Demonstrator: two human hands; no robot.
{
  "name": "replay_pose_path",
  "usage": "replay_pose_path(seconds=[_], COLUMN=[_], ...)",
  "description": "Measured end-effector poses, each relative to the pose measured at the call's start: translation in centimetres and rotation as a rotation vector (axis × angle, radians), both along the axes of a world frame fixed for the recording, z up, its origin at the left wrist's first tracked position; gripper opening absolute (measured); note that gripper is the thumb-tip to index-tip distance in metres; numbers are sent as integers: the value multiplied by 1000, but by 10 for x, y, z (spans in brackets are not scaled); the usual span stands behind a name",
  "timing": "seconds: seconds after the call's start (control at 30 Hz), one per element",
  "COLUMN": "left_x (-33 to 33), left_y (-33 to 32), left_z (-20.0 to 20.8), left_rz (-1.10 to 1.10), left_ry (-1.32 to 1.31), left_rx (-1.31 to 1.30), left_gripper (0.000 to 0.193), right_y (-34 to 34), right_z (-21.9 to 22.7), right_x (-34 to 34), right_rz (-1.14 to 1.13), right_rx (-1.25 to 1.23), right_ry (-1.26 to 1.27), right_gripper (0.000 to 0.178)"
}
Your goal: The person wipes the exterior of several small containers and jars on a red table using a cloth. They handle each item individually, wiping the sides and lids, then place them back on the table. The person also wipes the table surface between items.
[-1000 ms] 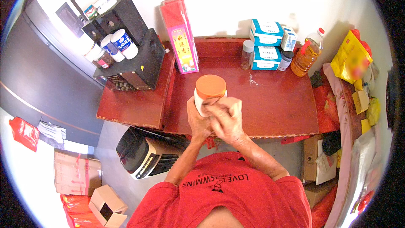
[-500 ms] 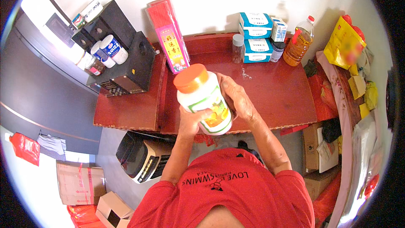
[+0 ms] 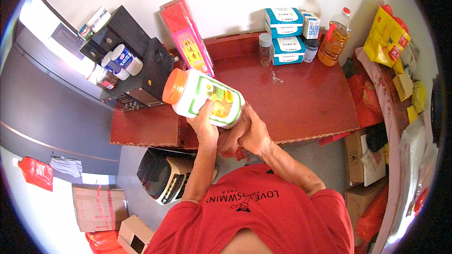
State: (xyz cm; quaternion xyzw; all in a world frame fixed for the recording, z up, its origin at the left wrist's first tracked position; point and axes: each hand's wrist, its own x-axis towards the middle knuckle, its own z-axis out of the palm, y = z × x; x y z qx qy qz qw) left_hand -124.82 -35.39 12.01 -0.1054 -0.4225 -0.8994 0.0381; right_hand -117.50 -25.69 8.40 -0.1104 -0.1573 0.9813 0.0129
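Note:
A white plastic jar (image 3: 195,87) with an orange screw lid (image 3: 174,86) and a green-edged fruit label is held over the front of the red table (image 3: 301,99). It tilts, lid to the upper left, base to the lower right. My left hand (image 3: 205,127) grips its near side, the thumb lying across the label. At the base end, my right hand (image 3: 256,134) curls round the jar's bottom, with its fingers partly hidden underneath. The lid is on the jar, and neither hand touches it.
Black speakers (image 3: 134,73) with cans and jars stand at left. Behind lies a packet of red incense sticks (image 3: 190,42). Tissue packs (image 3: 287,49), a clear jar (image 3: 264,49) and an oil bottle (image 3: 333,47) line the back right. A yellow bag (image 3: 387,37) sits beyond; a black-and-gold appliance (image 3: 165,174) is below.
The jar has turned from nearly upright to leaning further left, its lid moving left and slightly down. My right hand has slid from its upper right side down to the base.

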Motion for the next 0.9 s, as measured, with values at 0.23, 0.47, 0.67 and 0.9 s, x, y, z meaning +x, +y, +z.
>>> replay_pose_path(seconds=[0.23,0.47,0.67,0.9], left_x=[-12,18,26,17], left_y=[-18,-6,-18,-16], left_z=[-15,-18,-7,-16], left_rz=[87,-187,-464,-226], left_ry=[-98,-50,26,122], left_rx=[-132,-277,-315,-502], left_gripper=[57,60,63,80], right_y=[11,4,49,35], right_z=[25,50,73,49], right_x=[51,13,-30,-27], right_rz=[-115,-608,-301,-331], right_rx=[1367,2050,1593,1485], right_ry=[24,199,331,74], right_gripper=[32,52,42,58])
